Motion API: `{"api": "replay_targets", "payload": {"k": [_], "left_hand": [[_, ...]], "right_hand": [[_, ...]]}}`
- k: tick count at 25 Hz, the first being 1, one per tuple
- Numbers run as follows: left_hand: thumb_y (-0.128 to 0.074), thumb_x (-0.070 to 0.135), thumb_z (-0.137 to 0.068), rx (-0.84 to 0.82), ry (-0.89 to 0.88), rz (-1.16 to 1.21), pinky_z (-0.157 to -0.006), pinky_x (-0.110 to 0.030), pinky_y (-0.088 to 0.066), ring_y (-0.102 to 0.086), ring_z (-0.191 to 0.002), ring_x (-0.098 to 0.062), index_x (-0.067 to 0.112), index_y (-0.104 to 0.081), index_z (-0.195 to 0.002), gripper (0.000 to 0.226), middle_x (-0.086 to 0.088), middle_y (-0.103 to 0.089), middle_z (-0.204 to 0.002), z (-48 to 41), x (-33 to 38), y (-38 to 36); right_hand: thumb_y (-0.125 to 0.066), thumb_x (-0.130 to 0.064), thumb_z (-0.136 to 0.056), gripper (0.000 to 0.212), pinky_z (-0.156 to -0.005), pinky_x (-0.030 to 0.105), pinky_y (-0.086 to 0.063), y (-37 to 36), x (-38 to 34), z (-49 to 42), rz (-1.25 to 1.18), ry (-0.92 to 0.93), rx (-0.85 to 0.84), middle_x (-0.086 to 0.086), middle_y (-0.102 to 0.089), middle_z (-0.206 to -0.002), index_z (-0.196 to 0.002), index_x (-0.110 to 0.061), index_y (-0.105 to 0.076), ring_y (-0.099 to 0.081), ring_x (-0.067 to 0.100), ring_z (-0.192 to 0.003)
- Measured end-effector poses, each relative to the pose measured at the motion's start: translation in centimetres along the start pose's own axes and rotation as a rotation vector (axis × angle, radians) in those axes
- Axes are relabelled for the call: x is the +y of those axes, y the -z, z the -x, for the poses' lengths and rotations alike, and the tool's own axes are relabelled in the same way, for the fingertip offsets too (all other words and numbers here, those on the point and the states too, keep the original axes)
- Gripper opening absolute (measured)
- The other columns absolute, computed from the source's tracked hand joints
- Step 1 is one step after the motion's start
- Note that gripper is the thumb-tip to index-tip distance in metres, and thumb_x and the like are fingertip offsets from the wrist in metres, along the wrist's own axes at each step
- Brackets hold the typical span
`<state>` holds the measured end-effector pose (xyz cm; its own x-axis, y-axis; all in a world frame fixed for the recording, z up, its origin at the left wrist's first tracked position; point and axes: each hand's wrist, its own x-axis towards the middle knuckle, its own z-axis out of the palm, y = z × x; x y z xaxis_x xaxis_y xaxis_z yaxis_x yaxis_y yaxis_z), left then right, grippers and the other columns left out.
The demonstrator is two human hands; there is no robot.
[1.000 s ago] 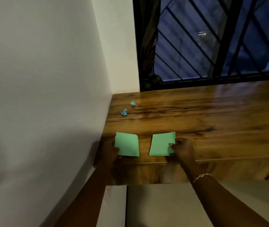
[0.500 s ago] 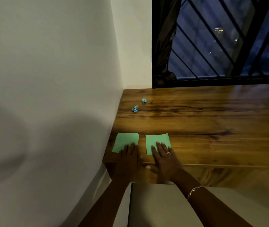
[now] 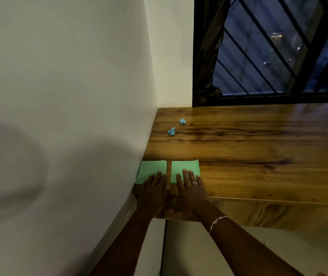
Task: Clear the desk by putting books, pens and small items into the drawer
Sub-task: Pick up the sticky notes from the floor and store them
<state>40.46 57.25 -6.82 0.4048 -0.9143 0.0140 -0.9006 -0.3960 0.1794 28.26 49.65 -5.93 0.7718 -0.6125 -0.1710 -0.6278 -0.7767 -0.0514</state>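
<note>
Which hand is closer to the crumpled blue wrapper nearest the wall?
Left. The left hand lies almost straight below the crumpled blue wrapper on the wooden desk; the right hand is further right.

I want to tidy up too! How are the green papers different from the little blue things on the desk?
The green papers lie flat and smooth; the blue bits are crumpled into lumps. The papers are far larger. The papers sit at the near edge under the hands; the blue bits lie farther back, untouched. Both rest on the wooden desk.

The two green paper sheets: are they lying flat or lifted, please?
Flat: both green sheets lie on the desk, a palm-down hand on each.
</note>
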Motion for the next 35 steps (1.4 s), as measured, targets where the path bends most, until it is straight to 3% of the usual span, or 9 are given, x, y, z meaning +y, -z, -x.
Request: {"api": "replay_targets", "payload": {"k": [2,7,12,16,19,22,25,30,35], "left_hand": [[-0.001,0.049,-0.082,-0.034,0.026,-0.006,-0.116,-0.038,-0.013,-0.014,-0.145,-0.023,0.019,-0.025,-0.147,0.075,-0.003,-0.017,-0.157,0.1,0.0,-0.4],[0.023,0.053,-0.066,-0.052,0.017,-0.091,-0.117,-0.037,-0.010,-0.009,-0.146,-0.022,0.020,-0.014,-0.149,0.097,-0.002,-0.010,-0.158,0.1,-0.1,-0.7],[-0.007,0.044,-0.096,-0.035,0.004,-0.123,-0.083,-0.051,-0.051,-0.062,-0.109,-0.037,0.007,-0.062,-0.119,0.070,-0.017,-0.061,-0.125,0.2,0.3,-0.1],[-0.019,0.038,-0.098,0.108,-0.122,-0.133,-0.087,-0.051,-0.049,-0.061,-0.111,-0.036,0.007,-0.056,-0.120,0.053,-0.018,-0.061,-0.125,0.2,3.3,0.4],[-0.046,0.034,-0.090,0.164,-0.260,-0.124,-0.103,-0.050,-0.038,-0.048,-0.127,-0.035,0.007,-0.049,-0.131,0.049,-0.017,-0.047,-0.140,0.1,8.2,0.2],[-0.029,0.036,-0.096,0.168,-0.390,-0.125,-0.113,-0.047,-0.020,-0.030,-0.139,-0.032,0.009,-0.039,-0.140,0.053,-0.014,-0.029,-0.151,1.1,13.5,-1.1],[-0.028,0.036,-0.096,0.131,-0.593,-0.175,-0.115,-0.045,-0.017,-0.025,-0.142,-0.029,0.009,-0.033,-0.143,0.055,-0.013,-0.025,-0.153,2.9,20.3,-3.9],[-0.058,0.036,-0.085,0.068,-0.952,-0.171,-0.106,-0.043,-0.036,-0.045,-0.130,-0.029,0.008,-0.050,-0.133,0.056,-0.015,-0.046,-0.141,9.5,32.4,-7.9],[-0.021,0.038,-0.101,-0.181,-1.270,-0.200,-0.117,-0.038,0.004,0.007,-0.146,-0.026,0.012,-0.001,-0.149,0.059,-0.011,0.007,-0.158,21.9,43.4,-13.2]], "right_hand": [[-0.046,-0.043,-0.092,0.086,-0.116,0.047,0.004,0.1,-0.6,-0.2,0.021,0.012,0.004,0.020,0.024,-0.150,-0.147,-0.008,0.010,0.013,0.036,-0.143],[-0.045,-0.058,-0.086,0.096,-0.116,0.048,0.005,-0.2,-1.6,-0.5,0.005,-0.013,-0.036,0.019,0.019,-0.153,-0.147,-0.010,0.012,0.016,0.034,-0.142],[-0.031,-0.055,-0.091,0.082,-0.117,0.046,0.004,0.4,-1.0,0.3,-0.051,0.013,0.064,0.018,0.012,-0.155,-0.148,-0.011,0.008,0.011,0.033,-0.144],[-0.003,-0.053,-0.084,0.077,-0.117,0.044,0.001,0.7,1.9,2.3,-0.078,0.018,0.190,0.018,0.003,-0.156,-0.148,-0.010,-0.001,0.003,0.032,-0.145],[-0.033,-0.049,-0.086,0.071,-0.108,0.051,-0.027,0.2,5.2,5.2,-0.040,-0.100,0.261,0.023,-0.033,-0.147,-0.140,-0.004,-0.034,-0.032,0.038,-0.136],[-0.063,-0.041,-0.075,0.067,-0.095,0.050,-0.044,-1.5,8.8,9.2,-0.038,-0.237,0.266,0.022,-0.054,-0.131,-0.128,-0.001,-0.052,-0.052,0.035,-0.122],[-0.043,-0.044,-0.083,0.063,-0.096,0.049,-0.046,-3.9,13.2,15.9,-0.037,-0.387,0.249,0.020,-0.054,-0.132,-0.128,-0.001,-0.051,-0.050,0.034,-0.124],[-0.060,-0.048,-0.083,0.076,-0.109,0.046,-0.029,-8.3,17.8,30.5,-0.143,-0.704,0.215,0.021,-0.036,-0.146,-0.139,-0.003,-0.036,-0.034,0.035,-0.136],[-0.041,-0.042,-0.095,0.072,-0.118,0.038,-0.004,-14.1,18.2,48.4,-0.244,-1.057,0.207,0.016,0.000,-0.157,-0.148,-0.008,-0.006,0.002,0.029,-0.145]]}}
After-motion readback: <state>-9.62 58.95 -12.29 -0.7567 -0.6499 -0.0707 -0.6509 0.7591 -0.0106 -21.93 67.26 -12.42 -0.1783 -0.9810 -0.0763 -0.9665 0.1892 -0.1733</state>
